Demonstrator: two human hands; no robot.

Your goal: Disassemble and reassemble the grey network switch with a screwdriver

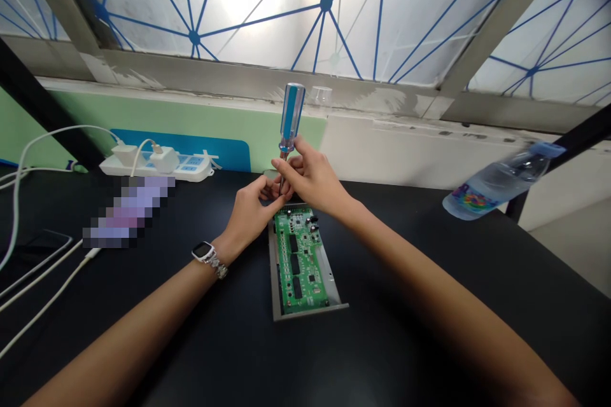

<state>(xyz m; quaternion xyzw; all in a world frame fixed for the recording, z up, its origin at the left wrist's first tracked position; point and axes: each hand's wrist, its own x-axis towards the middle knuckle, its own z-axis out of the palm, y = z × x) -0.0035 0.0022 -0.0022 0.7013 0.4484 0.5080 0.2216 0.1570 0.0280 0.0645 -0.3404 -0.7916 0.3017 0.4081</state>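
A screwdriver with a clear and blue handle stands nearly upright over the far end of a green circuit board. The board lies in a shallow metal tray on the black table. My right hand is closed around the screwdriver's shaft, just below the handle. Close beside it, my left hand pinches at the lower shaft near the board's far edge. Whether a small part sits between those left fingertips is hidden. The screwdriver's tip is covered by fingers. A watch is on my left wrist.
A white power strip with plugged-in chargers lies at the back left. In front of it is a pixelated phone-like object with a white cable. At the right, a water bottle stands tilted in view. A windowed wall borders the table's back.
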